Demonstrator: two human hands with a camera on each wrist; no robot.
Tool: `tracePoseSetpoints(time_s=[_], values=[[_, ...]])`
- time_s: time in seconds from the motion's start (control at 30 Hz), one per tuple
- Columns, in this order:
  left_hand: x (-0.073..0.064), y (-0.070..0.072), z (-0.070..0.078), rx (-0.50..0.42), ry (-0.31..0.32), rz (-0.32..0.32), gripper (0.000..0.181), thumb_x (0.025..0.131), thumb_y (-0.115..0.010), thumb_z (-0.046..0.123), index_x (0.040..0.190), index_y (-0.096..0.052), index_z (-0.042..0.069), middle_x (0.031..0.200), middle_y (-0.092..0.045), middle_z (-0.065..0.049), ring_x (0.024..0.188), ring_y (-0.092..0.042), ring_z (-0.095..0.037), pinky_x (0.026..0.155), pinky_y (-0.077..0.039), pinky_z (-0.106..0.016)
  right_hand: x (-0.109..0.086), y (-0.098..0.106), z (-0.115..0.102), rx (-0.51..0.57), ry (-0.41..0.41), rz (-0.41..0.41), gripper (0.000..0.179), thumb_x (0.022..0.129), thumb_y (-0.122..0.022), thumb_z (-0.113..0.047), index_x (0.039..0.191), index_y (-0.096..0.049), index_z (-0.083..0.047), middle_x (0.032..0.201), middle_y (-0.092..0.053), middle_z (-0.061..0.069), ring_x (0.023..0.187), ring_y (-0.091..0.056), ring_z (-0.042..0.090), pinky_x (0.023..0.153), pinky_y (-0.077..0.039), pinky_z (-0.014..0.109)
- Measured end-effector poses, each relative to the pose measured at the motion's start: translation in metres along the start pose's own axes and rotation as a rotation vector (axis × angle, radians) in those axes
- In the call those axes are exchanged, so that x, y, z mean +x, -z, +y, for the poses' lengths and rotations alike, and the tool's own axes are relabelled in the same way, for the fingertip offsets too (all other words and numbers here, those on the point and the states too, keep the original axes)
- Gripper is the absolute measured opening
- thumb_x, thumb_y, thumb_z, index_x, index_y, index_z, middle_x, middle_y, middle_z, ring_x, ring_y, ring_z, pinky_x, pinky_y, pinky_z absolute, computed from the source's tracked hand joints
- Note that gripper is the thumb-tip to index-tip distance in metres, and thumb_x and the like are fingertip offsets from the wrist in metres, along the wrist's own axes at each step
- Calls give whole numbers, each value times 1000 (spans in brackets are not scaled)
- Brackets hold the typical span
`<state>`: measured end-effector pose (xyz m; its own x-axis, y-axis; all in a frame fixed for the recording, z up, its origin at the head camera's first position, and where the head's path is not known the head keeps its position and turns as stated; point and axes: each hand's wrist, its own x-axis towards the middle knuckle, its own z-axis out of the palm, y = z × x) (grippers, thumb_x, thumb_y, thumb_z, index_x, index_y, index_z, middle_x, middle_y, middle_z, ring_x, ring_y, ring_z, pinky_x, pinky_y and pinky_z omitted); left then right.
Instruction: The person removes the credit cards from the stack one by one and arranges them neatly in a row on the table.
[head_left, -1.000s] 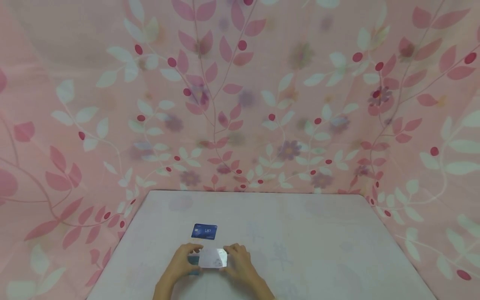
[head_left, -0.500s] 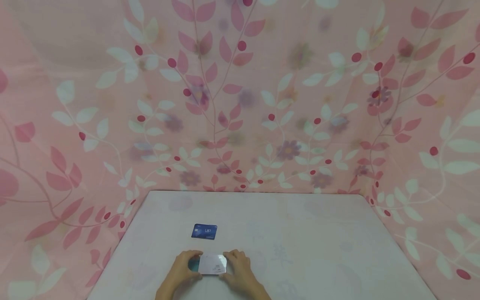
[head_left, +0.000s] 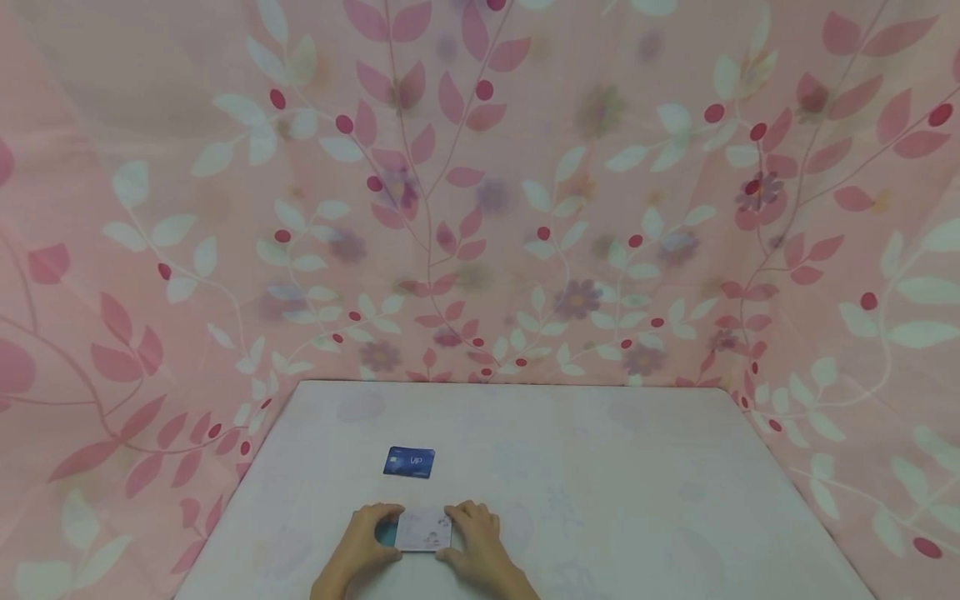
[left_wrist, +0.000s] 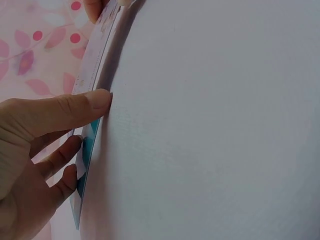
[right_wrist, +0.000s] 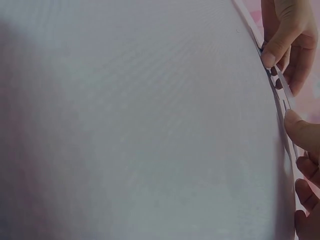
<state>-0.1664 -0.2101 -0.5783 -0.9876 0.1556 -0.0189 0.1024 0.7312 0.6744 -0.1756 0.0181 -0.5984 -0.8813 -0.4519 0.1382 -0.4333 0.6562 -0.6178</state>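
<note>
A pale printed card (head_left: 422, 531) lies between the two hands in the head view, just above or on the table's near part. My left hand (head_left: 365, 537) pinches its left end, the thumb on the near edge and fingers on the far edge. Opposite it, my right hand (head_left: 476, 537) pinches the right end likewise. Part of a teal card (head_left: 387, 533) shows under the pale one, inside the left hand's curve; the rest is hidden. From the left wrist view, the left thumb (left_wrist: 97, 101) presses the near edges, with the teal card's edge (left_wrist: 88, 155) showing below.
A blue VIP card (head_left: 409, 462) with a chip lies flat on the white table (head_left: 600, 467), beyond the hands. Pink floral fabric (head_left: 495, 208) surrounds the table at the back and both sides.
Both hands have moved slightly toward the person with the pale card, which now covers more of the teal card. Glare on the pale card has faded. The blue card has stayed put.
</note>
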Motion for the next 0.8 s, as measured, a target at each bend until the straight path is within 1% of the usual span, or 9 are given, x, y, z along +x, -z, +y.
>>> tracePoseSetpoints(time_s=[0.1, 0.2, 0.5, 0.67, 0.8], values=[[0, 1, -1, -8, -4, -11, 58, 58, -84, 9, 111, -63, 3, 103, -65, -7, 100, -55, -32, 91, -43, -54, 0, 0, 0, -11, -2, 0, 58, 77, -73, -37, 125, -57, -9, 111, -53, -4, 97, -41, 12, 86, -33, 38], [0, 2, -1, -14, 6, -18, 58, 58, -84, 9, 112, -63, 3, 107, -65, -10, 102, -56, -35, 92, -43, -54, 1, -1, -1, -25, -5, -1, 57, 77, -73, -38, 125, -57, -9, 110, -53, -4, 97, -41, 12, 87, -33, 40], [-2, 2, -2, -31, -4, 9, 59, 56, -84, 7, 111, -63, 2, 105, -65, -12, 106, -55, -40, 95, -37, -60, 4, -2, -3, -44, -15, -21, 58, 76, -74, -37, 125, -58, -9, 109, -53, -4, 96, -41, 13, 87, -33, 39], [-2, 1, -3, -30, 0, 20, 59, 56, -84, 6, 111, -63, 2, 105, -66, -12, 106, -56, -40, 96, -37, -59, 4, -2, -3, -41, -9, -17, 58, 76, -75, -35, 124, -58, -9, 109, -53, -3, 96, -41, 13, 86, -33, 39], [-2, 2, -3, -36, 6, 15, 59, 56, -84, 6, 111, -63, 2, 106, -66, -13, 106, -56, -40, 96, -38, -58, 5, -3, -3, -36, -10, -15, 58, 76, -74, -35, 124, -57, -9, 109, -53, -4, 97, -42, 13, 86, -33, 38]])
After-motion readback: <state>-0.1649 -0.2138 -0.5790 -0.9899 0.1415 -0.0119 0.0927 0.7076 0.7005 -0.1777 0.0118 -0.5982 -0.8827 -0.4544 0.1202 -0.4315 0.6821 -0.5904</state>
